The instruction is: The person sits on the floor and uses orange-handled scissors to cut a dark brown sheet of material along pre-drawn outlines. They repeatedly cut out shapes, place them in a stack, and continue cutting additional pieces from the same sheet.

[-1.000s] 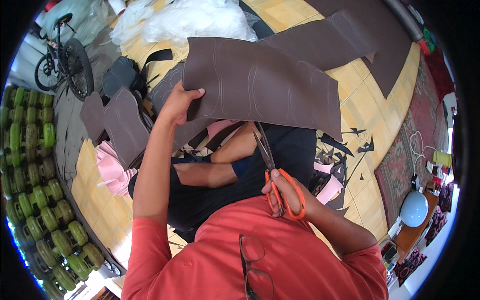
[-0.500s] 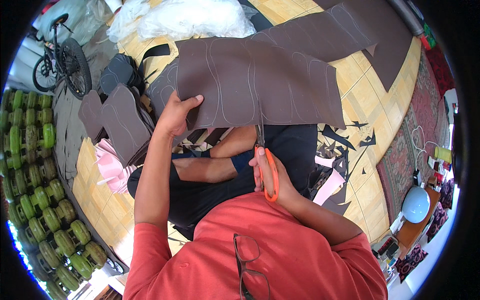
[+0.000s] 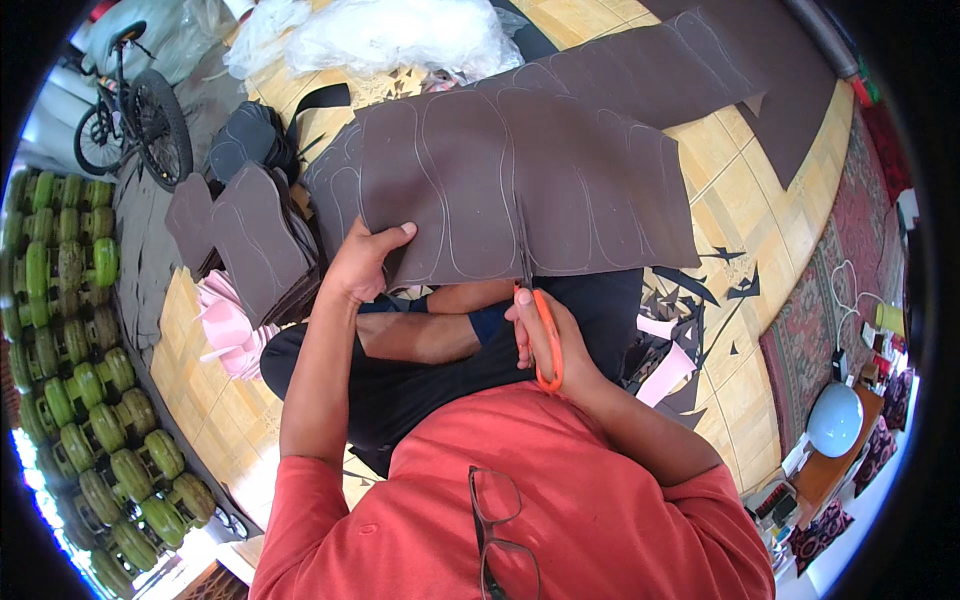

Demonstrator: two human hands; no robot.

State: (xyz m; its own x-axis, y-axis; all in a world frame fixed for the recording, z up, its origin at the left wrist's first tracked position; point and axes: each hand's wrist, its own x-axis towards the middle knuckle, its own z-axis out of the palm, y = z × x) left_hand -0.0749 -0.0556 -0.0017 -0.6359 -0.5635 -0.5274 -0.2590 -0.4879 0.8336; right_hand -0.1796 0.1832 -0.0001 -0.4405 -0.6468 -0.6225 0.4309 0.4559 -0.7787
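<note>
A dark brown sheet (image 3: 470, 180) marked with curved pale outlines is held up over my crossed legs. My left hand (image 3: 365, 262) grips its near left edge, thumb on top and fingers hidden beneath. In my right hand (image 3: 560, 340) are orange-handled scissors (image 3: 546, 352), their blades pointing away from me into the sheet's near edge, between two drawn outlines. Left of the sheet lies a stack of cut brown pieces (image 3: 262, 235) with rounded shapes. Behind that stack is a pile of darker cut pieces (image 3: 250, 140).
Pink pieces (image 3: 228, 325) lie left of my knee. Dark and pink scraps (image 3: 675, 345) litter the tiles at my right. A longer brown sheet (image 3: 640, 75) stretches to the far right. Clear plastic bags (image 3: 400, 40) sit at the back, a bicycle (image 3: 140, 120) at far left.
The near edge of the brown sheet and my left hand appear lower in view. The scissors remain at the sheet's edge in my right hand, with the blades still in the sheet.
</note>
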